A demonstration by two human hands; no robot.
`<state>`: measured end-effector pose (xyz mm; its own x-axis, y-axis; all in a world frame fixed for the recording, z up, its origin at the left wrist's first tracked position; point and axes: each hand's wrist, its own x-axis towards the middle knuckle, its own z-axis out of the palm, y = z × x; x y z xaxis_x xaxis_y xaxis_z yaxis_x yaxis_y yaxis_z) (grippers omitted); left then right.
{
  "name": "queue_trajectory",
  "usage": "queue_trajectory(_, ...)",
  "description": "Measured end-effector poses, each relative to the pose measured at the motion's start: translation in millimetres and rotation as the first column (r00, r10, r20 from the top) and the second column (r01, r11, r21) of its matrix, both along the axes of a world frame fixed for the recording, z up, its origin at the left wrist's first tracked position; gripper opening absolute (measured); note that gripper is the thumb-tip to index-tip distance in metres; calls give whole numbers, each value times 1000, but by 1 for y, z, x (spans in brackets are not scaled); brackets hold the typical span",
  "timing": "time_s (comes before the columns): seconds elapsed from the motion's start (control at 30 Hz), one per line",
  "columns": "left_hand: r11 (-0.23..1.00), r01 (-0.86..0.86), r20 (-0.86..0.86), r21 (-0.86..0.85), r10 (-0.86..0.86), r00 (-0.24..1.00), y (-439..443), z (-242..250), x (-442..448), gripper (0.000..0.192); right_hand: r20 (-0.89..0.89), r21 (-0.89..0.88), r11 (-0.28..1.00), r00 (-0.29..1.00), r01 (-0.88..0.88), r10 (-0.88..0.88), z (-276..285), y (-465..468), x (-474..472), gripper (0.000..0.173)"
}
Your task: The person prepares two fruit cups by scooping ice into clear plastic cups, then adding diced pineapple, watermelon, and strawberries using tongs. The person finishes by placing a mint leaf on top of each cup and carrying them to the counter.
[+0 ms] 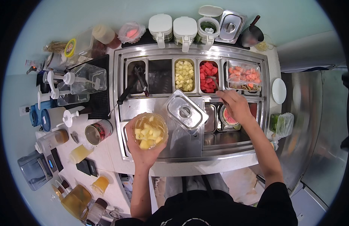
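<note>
A clear plastic cup (150,131) holding pale liquid topped with yellow fruit cubes is in my left hand (146,154), above the steel counter's front left. My right hand (233,104) grips the handle of a metal spoon (214,80), whose head rests among red watermelon cubes (209,69) in a steel pan. Left of that pan, another holds pale yellow fruit cubes (184,75). A steel pan lid (186,109) lies tilted between my hands. Beneath my right forearm and hand, a cut watermelon piece (229,117) is partly hidden.
Right of the watermelon pan sits a clear box of orange-pink fruit pieces (244,74). Dark-handled utensils (140,77) stand in the far-left pan. White lidded pitchers (185,28) line the back. Left are pump bottles (68,78) and an open tin can (98,132).
</note>
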<state>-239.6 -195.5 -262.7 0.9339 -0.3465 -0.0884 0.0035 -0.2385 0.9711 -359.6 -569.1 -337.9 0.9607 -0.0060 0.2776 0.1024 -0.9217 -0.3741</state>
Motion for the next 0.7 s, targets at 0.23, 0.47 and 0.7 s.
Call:
queue_trajectory(0.23, 997, -2, -63, -83, -3, 998, -11, 0, -2, 93, -165, 285, 909, 949, 306, -268, -4, -11, 33, 19)
queue_trajectory(0.47, 999, 22, -27, -34, -23, 999, -20, 3, -4, 90, -133, 235, 900, 929, 368, -346, -11, -6, 47, 24)
queue_trajectory(0.7, 998, 37, -42, -40, -39, 998, -20, 5, -6, 94, -134, 286, 827, 875, 484, -465, -25, -14, 38, 25)
